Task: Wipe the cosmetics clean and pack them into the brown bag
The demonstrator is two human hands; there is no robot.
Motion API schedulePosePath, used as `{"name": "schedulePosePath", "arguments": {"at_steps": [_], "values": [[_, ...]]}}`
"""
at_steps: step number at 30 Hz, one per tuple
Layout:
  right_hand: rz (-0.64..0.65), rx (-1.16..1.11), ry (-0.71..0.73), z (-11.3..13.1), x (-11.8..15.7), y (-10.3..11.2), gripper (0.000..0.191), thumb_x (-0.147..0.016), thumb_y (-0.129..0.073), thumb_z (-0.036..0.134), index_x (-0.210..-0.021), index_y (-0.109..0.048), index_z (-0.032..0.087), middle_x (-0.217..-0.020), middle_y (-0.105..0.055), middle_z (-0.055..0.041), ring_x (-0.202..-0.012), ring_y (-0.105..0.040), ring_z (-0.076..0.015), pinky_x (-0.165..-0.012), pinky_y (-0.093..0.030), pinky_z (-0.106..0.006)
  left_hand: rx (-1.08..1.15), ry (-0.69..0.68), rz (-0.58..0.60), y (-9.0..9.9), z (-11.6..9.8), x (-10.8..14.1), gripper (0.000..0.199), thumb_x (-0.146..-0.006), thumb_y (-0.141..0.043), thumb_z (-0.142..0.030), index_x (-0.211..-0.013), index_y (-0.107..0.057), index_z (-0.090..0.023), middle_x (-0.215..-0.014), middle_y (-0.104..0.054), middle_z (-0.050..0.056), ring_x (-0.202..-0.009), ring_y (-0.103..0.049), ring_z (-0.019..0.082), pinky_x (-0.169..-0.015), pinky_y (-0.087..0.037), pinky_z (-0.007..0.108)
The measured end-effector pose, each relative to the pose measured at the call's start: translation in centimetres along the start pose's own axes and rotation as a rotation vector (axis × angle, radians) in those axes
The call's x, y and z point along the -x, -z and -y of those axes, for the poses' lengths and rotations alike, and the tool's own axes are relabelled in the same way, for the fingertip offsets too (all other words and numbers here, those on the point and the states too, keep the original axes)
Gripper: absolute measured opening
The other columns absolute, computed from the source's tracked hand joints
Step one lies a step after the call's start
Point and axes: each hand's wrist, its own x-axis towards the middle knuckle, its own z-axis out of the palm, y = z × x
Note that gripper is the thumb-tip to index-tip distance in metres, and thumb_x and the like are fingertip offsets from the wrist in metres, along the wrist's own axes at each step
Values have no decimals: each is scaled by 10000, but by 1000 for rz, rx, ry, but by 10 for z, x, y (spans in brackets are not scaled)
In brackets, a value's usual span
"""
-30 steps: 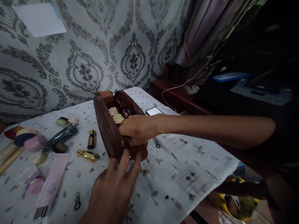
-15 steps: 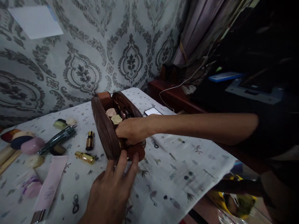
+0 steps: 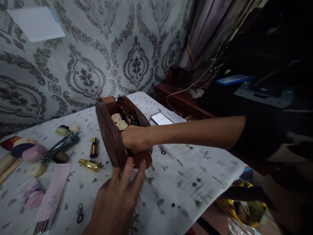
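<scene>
A brown cosmetic bag point(image 3: 111, 140) stands unzipped on the table, packed with make-up. Two round pieces, one pink point(image 3: 116, 117) and one pale yellow point(image 3: 121, 125), show near its opening. My right hand point(image 3: 135, 138) reaches down into the near half of the bag, its fingers curled; their tips and whatever they grasp are hidden inside. At the bag's near end, my left hand point(image 3: 117, 195) grips the brown end tab point(image 3: 143, 160) with its fingertips, its thumb out of sight. Left of the bag lie a gold tube point(image 3: 89, 165) and a small dark bottle with a gold cap point(image 3: 94, 148).
On the left are a pink squeeze tube point(image 3: 53, 192), a dark green tube point(image 3: 61, 146), a lilac sponge point(image 3: 34, 153) and several other cosmetics. A lit phone point(image 3: 161, 118) lies beyond my right forearm. Patterned wallpaper point(image 3: 85, 65) backs the table, whose edge drops off at right.
My right forearm and elbow have shifted slightly left, uncovering more of the phone's screen. The right hand stays inside the bag, and the left keeps its place on the end tab.
</scene>
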Motion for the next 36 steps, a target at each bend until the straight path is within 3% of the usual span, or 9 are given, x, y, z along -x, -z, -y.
{"name": "schedulePosePath", "arguments": {"at_steps": [5, 8, 12, 15, 19, 23, 32, 36], "values": [[62, 98, 43, -1, -4, -1, 261, -866, -630, 161, -1092, -728, 73, -1126, -729, -164, -1025, -670, -279, -711, -471, -328, -12, -2, -3, -3, 1, 1, 716, -764, -569, -55, -1428, -524, -322, -1336, -610, 95, -915, -673, 200, -534, -579, 194], [98, 102, 60, -4, -3, 8, 260, -832, -670, 149, -1067, -729, 52, -1075, -732, -158, -992, -659, -261, -711, -453, -309, -21, 0, -24, -7, 3, 2, 731, -776, -549, -43, -1446, -501, -333, -1313, -628, 85, -889, -671, 190, -524, -568, 185], [106, 20, 117, -9, 10, 24, 250, -818, -700, 140, -1046, -709, 37, -991, -719, -103, -888, -625, -195, -698, -433, -267, -27, 12, -13, -7, 5, 3, 751, -773, -533, -27, -1456, -491, -335, -1319, -628, 88, -883, -667, 194, -520, -564, 188], [87, 51, 136, -6, 23, 30, 167, -865, -634, 118, -1006, -709, 72, -981, -703, -91, -938, -598, -213, -726, -417, -294, -24, 13, 1, -6, 4, 3, 742, -775, -533, -30, -1451, -498, -335, -1315, -627, 90, -899, -663, 200, -512, -560, 188], [166, 106, 173, 6, 34, 27, 127, -870, -620, 126, -934, -730, 135, -965, -702, -83, -970, -584, -255, -734, -380, -354, -31, 1, -23, -5, 3, 2, 722, -782, -541, -39, -1444, -503, -324, -1316, -624, 79, -880, -665, 188, -511, -568, 190], [214, 29, 164, 11, 37, 21, 81, -852, -652, 129, -816, -723, 144, -827, -673, -47, -857, -580, -218, -717, -340, -353, -34, -4, -37, -5, 2, 0, 686, -795, -557, -58, -1437, -509, -298, -1303, -622, 81, -847, -667, 183, -485, -568, 199], [203, -14, 118, 14, 35, 17, 43, -843, -674, 153, -842, -716, 147, -769, -653, -32, -886, -578, -224, -823, -328, -375, -6, -7, 1, -2, 2, -1, 645, -842, -566, -84, -1446, -491, -295, -1288, -616, 82, -871, -666, 183, -518, -584, 209], [95, -6, 166, 8, 33, 11, 109, -798, -650, 91, -843, -715, 166, -838, -692, -49, -919, -584, -236, -840, -342, -378, -13, -10, -1, -3, 3, 0, 658, -832, -547, -65, -1445, -498, -299, -1308, -614, 86, -879, -668, 190, -534, -591, 220]]}}
